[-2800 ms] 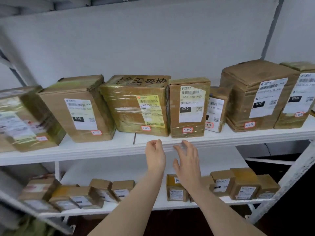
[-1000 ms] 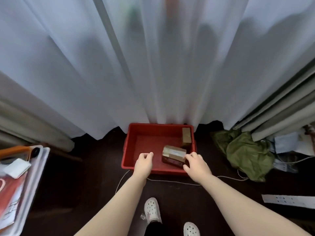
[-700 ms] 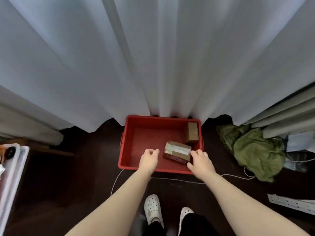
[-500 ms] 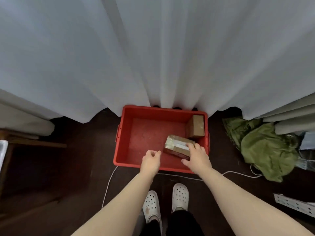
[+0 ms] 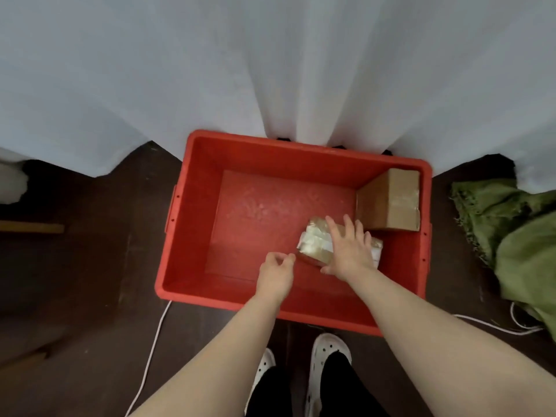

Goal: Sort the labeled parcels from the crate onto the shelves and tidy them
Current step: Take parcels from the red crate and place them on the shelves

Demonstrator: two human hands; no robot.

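In the head view, the right hand (image 5: 349, 254) lies flat on the top of the taped parcel (image 5: 313, 243), with its fingers straight and spread wide. Half a second before, only its fingertips reached the near edge of this parcel. The left hand (image 5: 275, 273) has also come closer. It is now just beside the parcel's near left corner, its fingers loosely bent, and it holds nothing.

The parcel lies on the bottom of the red crate (image 5: 285, 164), under the right hand. A second parcel, the plain brown box (image 5: 388, 203), stands beyond the right hand, in the far right corner of the crate.

I judge that the pick-up is beginning but there is no real grip yet. Only these two parcels remain in the crate, so the sorting seems near its end.

A green cloth (image 5: 517, 236) lies on the floor, to the right of the right hand.
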